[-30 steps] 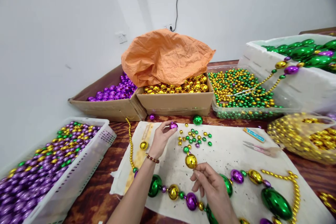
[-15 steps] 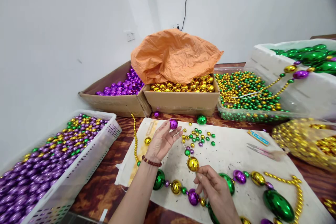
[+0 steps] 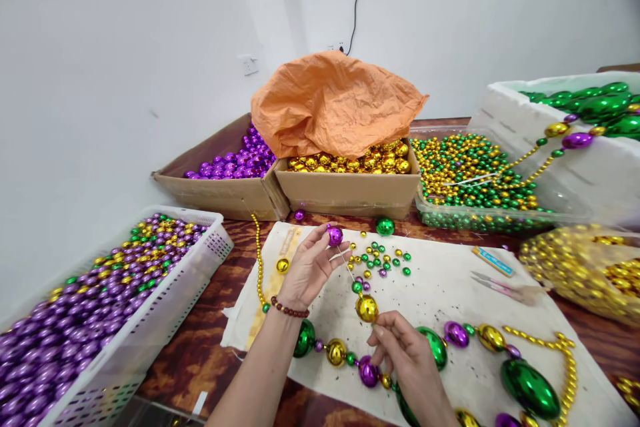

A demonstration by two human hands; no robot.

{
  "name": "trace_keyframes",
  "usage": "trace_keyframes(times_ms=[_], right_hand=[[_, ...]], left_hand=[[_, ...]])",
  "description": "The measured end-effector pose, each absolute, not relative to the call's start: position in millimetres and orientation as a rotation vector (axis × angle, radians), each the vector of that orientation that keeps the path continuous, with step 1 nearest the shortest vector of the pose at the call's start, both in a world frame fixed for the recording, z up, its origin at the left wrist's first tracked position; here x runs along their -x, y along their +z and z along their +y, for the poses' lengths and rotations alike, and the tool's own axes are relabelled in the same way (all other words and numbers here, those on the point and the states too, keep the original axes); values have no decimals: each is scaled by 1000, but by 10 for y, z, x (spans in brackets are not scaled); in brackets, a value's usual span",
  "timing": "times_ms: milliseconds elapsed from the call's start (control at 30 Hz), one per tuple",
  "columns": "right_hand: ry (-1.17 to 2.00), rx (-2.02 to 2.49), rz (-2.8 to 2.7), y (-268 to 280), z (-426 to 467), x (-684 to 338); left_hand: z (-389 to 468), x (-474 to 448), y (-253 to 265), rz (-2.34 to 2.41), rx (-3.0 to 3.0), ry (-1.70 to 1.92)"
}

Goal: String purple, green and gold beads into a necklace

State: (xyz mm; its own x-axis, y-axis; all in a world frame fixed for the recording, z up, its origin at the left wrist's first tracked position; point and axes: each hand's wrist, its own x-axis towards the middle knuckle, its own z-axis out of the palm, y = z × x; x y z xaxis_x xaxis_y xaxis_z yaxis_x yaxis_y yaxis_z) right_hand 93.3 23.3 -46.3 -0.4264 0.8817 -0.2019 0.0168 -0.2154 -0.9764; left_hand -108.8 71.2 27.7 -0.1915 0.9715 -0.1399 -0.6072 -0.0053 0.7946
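Note:
Between the fingers of my left hand point(image 3: 311, 260) is a shiny purple bead point(image 3: 335, 235). From it a thin pale string point(image 3: 346, 262) runs down to a small green bead point(image 3: 357, 287) and a larger gold bead point(image 3: 367, 308). My right hand point(image 3: 404, 347) has thumb and forefinger pinched just below the gold bead; what exactly they grip there is hidden, though it appears to be the string. Beneath and beside that hand lies a strand of large beads, with a purple one point(image 3: 369, 371) and a big green one point(image 3: 531, 388).
Loose small beads point(image 3: 380, 257) lie on a white cloth point(image 3: 440, 260). Thread snips point(image 3: 500, 285) and a blue-yellow box cutter point(image 3: 493, 261) rest at right. Around stand a white basket point(image 3: 165, 307), cardboard boxes point(image 3: 350, 193) and a clear bin point(image 3: 480, 217), all full of beads.
The hands keep nearly the same pose. The purple bead in my left hand sits slightly further right, and the gold bead has shifted slightly up and left. The view has moved a little.

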Motion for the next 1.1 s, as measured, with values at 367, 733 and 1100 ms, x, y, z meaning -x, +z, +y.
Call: trace_keyframes(times_ms=[367,733,1100], right_hand=[[1720,1018,-1179,-479,335,-788],[1871,908,-1042,-572,367,-765],[1918,861,-1115,-546,296,-844]], left_hand=[[510,813,328,893,-663,1479],[419,819,258,989,-673,1445],[836,1137,-283,1620,-1608,984]])
